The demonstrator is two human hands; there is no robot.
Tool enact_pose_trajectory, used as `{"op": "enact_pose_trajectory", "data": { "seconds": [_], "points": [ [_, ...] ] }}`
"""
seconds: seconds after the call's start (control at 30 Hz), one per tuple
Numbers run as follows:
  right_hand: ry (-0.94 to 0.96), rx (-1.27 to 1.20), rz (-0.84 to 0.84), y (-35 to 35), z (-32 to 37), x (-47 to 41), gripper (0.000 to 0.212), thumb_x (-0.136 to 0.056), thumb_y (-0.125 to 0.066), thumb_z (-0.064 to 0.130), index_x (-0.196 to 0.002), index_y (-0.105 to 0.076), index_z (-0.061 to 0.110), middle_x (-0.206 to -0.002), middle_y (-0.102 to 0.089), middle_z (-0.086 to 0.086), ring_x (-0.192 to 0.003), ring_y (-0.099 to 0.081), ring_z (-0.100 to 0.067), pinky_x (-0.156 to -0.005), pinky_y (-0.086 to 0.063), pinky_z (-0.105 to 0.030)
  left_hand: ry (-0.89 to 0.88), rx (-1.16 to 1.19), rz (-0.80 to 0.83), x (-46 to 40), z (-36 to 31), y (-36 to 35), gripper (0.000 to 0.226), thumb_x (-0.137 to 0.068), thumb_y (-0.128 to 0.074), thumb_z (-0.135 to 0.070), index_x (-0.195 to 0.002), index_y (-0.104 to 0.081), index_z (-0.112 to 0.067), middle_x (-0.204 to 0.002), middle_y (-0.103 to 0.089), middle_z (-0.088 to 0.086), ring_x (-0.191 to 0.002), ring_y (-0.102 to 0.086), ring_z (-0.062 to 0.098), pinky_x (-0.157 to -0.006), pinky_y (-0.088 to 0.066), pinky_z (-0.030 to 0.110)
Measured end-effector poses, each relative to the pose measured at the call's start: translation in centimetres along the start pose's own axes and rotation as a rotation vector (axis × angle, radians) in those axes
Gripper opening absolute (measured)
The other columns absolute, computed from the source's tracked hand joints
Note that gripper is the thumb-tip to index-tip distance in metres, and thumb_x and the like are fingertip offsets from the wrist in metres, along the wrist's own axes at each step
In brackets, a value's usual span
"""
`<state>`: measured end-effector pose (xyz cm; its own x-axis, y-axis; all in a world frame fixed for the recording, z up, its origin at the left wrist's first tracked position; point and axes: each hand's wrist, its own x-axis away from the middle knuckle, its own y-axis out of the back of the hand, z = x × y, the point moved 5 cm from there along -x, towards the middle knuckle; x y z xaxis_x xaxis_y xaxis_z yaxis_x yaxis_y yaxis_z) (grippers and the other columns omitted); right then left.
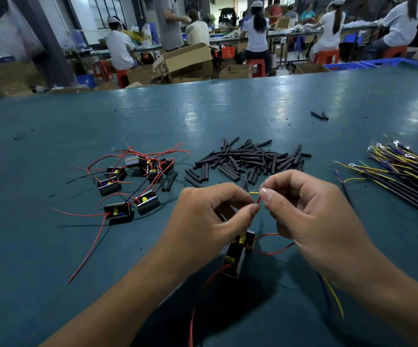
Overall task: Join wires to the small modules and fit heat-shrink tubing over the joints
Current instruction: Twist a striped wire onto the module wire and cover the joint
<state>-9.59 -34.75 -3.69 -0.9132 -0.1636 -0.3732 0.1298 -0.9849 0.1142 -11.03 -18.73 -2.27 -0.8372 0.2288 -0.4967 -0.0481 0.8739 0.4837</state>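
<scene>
Head view: above the tabletop (52,151), left hand (210,216) pinches a red wire (258,200); right hand (310,211) pinches a yellow wire (254,193). The module (238,254) lies beneath. Best to overlap the ends fully and twist tightly.

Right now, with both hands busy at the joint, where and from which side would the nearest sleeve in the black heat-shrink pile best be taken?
Probably by its middle, pinched across the width from above. The heat-shrink pile lies flat on the table, and its near-edge pieces lie loose and partly apart. The right hand seems closest, but it and the left hand both pinch the red wire.
</scene>
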Motion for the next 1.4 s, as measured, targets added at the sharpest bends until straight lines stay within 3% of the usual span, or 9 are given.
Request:
{"op": "enact_pose_trajectory", "data": {
  "seconds": [0.17, 0.33, 0.5, 0.6, 0.77, 0.93, 1.03, 1.17, 1.4],
  "points": [
    [0.143, 0.277, 0.007, -0.1, 1.7, 0.5, 0.007, -0.092, -0.064, 0.028, -0.084, -0.064, 0.028, -0.067, -0.062, 0.013, -0.052, -0.052, -0.004, -0.051, -0.037, -0.008, -0.206, -0.166, -0.265, -0.4, -2.3, 2.9, 0.008, -0.090, -0.072, -0.018, -0.090, -0.072, -0.011, -0.080, -0.067, -0.006, -0.063, -0.062, 0.016, -0.057, -0.047, 0.023],
    [0.256, 0.429, 0.013, -0.7, 3.1, 1.2, 0.004, -0.091, -0.062, 0.030, -0.087, -0.064, 0.029, -0.076, -0.065, 0.010, -0.065, -0.060, -0.007, -0.056, -0.041, -0.009, -0.235, -0.289, -0.118, -0.4, -2.9, 2.1, 0.011, -0.090, -0.074, -0.017, -0.082, -0.072, -0.010, -0.079, -0.060, -0.006, -0.070, -0.049, -0.003, -0.067, -0.034, 0.010],
    [0.343, 0.555, 0.028, -0.9, 3.7, 1.5, 0.010, -0.091, -0.065, 0.020, -0.089, -0.063, 0.029, -0.072, -0.061, 0.015, -0.064, -0.055, 0.001, -0.056, -0.035, -0.003, -0.220, -0.355, -0.044, -0.5, -3.0, 1.7, 0.021, -0.094, -0.070, -0.023, -0.077, -0.066, -0.010, -0.073, -0.051, -0.010, -0.064, -0.042, -0.002, -0.063, -0.029, 0.013],
    [0.368, 0.599, 0.031, -1.0, 4.0, 1.5, 0.006, -0.089, -0.064, 0.020, -0.092, -0.066, 0.025, -0.079, -0.064, 0.016, -0.074, -0.058, 0.001, -0.063, -0.038, -0.004, -0.088, -0.231, 0.017, -0.4, -2.7, 1.4, 0.022, -0.092, -0.064, -0.028, -0.076, -0.065, -0.014, -0.061, -0.045, -0.017, -0.055, -0.039, 0.001, -0.055, -0.027, 0.011],
    [0.386, 0.606, 0.032, -1.0, 4.0, 1.6, 0.004, -0.089, -0.064, 0.020, -0.090, -0.067, 0.018, -0.078, -0.064, 0.011, -0.073, -0.058, -0.005, -0.064, -0.040, -0.008, 0.162, 0.087, 0.069, -0.2, -1.7, 1.3, 0.028, -0.093, -0.064, -0.019, -0.066, -0.067, -0.014, -0.048, -0.044, -0.002, -0.045, -0.034, 0.002, -0.045, -0.026, 0.014],
    [0.451, 0.669, 0.048, -1.3, 4.0, 1.7, 0.005, -0.089, -0.064, 0.017, -0.090, -0.066, 0.013, -0.079, -0.062, 0.008, -0.072, -0.052, -0.005, -0.068, -0.037, -0.006, 0.567, 0.534, 0.081, 0.3, -0.1, -0.2, 0.030, -0.087, -0.061, -0.015, -0.057, -0.064, -0.014, -0.047, -0.045, 0.000, -0.038, -0.027, 0.009, -0.040, -0.021, 0.016],
    [0.407, 0.625, 0.065, -0.8, 3.7, 1.3, 0.003, -0.091, -0.063, 0.021, -0.089, -0.065, 0.018, -0.076, -0.059, 0.014, -0.069, -0.052, -0.001, -0.064, -0.036, -0.005, 0.215, 0.179, -0.017, -0.2, -1.1, 1.6, 0.019, -0.083, -0.063, -0.020, -0.064, -0.064, -0.019, -0.056, -0.053, -0.009, -0.046, -0.039, 0.005, -0.045, -0.031, 0.015],
    [0.389, 0.598, 0.086, -0.4, 3.5, 1.2, 0.003, -0.092, -0.062, 0.023, -0.089, -0.062, 0.023, -0.073, -0.058, 0.016, -0.067, -0.053, 0.001, -0.061, -0.036, -0.005, -0.278, -0.347, 0.007, -0.3, -3.1, 3.0, 0.015, -0.082, -0.070, -0.005, -0.092, -0.070, -0.017, -0.087, -0.060, -0.012, -0.070, -0.050, 0.004, -0.066, -0.037, 0.014],
    [0.390, 0.576, 0.109, -0.4, 3.6, 1.0, 0.003, -0.091, -0.064, 0.020, -0.090, -0.063, 0.022, -0.073, -0.055, 0.021, -0.066, -0.052, 0.006, -0.059, -0.035, -0.003, -0.451, -0.493, 0.013, -0.2, -2.9, 2.8, 0.018, -0.091, -0.074, -0.023, -0.103, -0.076, -0.011, -0.100, -0.065, 0.001, -0.091, -0.063, 0.022, -0.072, -0.050, 0.042]
  ]
}}
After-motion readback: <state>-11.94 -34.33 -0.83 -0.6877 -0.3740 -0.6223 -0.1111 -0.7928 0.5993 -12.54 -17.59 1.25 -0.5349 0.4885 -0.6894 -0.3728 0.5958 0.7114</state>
